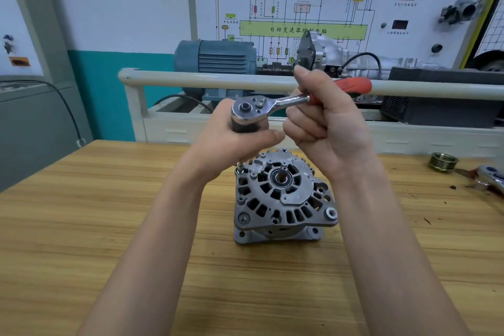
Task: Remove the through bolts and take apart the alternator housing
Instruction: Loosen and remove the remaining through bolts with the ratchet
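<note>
1. Wood-grain laminate covers the table point(81, 226), on which one alternator point(283, 199) is stood near the middle, its shaft end turned upward so that its long axis is upright.
2. One shaft stub point(283, 170) is seen at the centre of the vented top face, pointing up toward the camera.
3. One through bolt point(240, 168) is seen standing proud at the far-left rim of the housing; the remaining bolts cannot be counted with certainty.
4. One ratchet wrench point(272, 105) is held above the alternator, its long axis lying roughly level, with the chrome head to the left and the red handle point(354, 87) running off to the right.
5. A dark socket point(245, 127) is fitted under the ratchet head, and an extension is run down from it toward the bolt.
6. Two hands are counted. The left hand point(231, 142) is wrapped around the socket just under the ratchet head, its grip narrow and holding it.
7. The right hand point(330, 128) is curled round the handle where chrome meets red, its grip closed on it.
8. One grooved pulley point(443, 162) is laid at the far right of the table, with a second tool point(491, 179) just beside it, partly cut off by the edge.
</note>
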{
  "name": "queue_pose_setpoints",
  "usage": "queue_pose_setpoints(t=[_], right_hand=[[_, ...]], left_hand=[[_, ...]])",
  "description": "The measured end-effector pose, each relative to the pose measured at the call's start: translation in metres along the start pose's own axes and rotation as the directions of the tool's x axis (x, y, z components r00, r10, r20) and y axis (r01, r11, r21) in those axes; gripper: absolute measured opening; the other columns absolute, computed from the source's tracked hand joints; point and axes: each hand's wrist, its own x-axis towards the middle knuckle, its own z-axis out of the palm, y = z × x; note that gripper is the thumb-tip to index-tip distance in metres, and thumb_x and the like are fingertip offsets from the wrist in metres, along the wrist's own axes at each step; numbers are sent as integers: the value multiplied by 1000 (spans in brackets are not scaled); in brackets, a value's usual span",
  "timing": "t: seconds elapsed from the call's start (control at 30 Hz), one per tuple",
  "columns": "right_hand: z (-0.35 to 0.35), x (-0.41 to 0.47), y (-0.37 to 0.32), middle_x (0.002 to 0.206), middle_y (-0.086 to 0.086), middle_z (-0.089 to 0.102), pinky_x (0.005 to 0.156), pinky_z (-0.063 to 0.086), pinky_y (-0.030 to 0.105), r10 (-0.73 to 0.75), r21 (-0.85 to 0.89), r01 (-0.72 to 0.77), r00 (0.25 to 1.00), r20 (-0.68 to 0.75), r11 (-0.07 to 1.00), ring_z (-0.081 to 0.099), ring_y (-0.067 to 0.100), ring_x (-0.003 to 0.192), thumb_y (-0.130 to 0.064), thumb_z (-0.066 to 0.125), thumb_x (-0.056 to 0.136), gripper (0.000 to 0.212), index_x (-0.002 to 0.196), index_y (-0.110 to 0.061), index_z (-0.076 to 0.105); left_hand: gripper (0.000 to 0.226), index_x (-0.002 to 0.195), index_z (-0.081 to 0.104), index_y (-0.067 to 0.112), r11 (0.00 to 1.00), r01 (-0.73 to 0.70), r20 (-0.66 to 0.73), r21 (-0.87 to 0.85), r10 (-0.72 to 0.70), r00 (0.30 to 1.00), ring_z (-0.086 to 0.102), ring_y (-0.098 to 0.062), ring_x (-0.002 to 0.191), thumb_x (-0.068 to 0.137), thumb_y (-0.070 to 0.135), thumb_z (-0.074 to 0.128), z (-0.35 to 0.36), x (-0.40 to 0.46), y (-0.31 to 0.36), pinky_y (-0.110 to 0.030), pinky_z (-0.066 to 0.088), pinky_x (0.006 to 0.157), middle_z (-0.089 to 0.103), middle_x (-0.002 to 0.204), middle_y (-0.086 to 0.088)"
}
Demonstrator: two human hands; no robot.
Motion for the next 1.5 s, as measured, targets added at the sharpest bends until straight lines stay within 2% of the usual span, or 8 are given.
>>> queue_pose_setpoints(t=[0.13,0.3,0.4,0.63,0.8,0.97,1.27,1.5], right_hand=[[7,-5,10,37,-11,26,36,19,15,-214,-49,215,977,23,975,18,4,31,-2,60,85,44,57,-20,32],[14,-7,26,51,-17,49,51,33,18,-540,-339,557,828,153,758,42,-2,44,0,66,79,31,69,-19,43],[15,-6,23,44,-16,41,42,27,15,-469,-209,475,879,84,855,31,0,35,0,59,83,33,62,-18,41],[3,4,8,33,-9,22,31,14,17,-38,126,48,996,-76,991,17,3,27,-24,62,75,27,58,-13,45],[-4,0,5,38,-10,30,36,22,16,-210,-67,217,973,97,974,19,4,31,-4,59,84,37,65,-14,29],[-1,-2,12,54,-16,54,49,34,17,-378,-312,449,888,262,837,42,-3,44,-9,66,75,24,71,-15,43],[-5,5,4,36,-9,21,33,15,17,-10,25,8,998,69,1000,15,4,30,-18,57,84,31,58,-14,40],[3,-1,8,38,-12,28,39,21,16,-290,-112,302,950,113,947,19,5,31,0,53,85,36,59,-17,35]], left_hand=[[38,48,43,22,996,42,-235,-73,-59,970,26,-10,38,77,7,62,5,5,1,-18,25,42,32,42,8],[40,51,44,19,991,57,-613,-123,-121,781,28,-9,45,82,-4,57,17,13,1,-22,25,45,36,45,7],[35,54,44,16,996,67,-568,-66,-93,818,27,-11,47,78,0,63,17,13,1,-26,24,47,35,48,3],[33,52,45,12,996,-17,-72,87,23,997,36,-15,37,75,10,68,9,1,1,-21,31,42,42,41,4],[38,52,46,22,999,26,-250,-44,-36,968,28,-6,40,81,6,64,13,4,3,-19,25,42,35,44,12],[39,53,43,19,992,28,-575,-124,-95,813,24,-11,49,80,-2,61,20,11,2,-27,21,48,32,52,-1],[30,48,50,22,999,18,23,46,-19,1000,33,-17,39,69,25,71,1,-3,6,-22,29,45,38,42,4],[33,53,44,6,995,5,-358,-104,-42,933,22,-10,41,82,0,58,13,9,0,-22,20,43,29,45,4]])
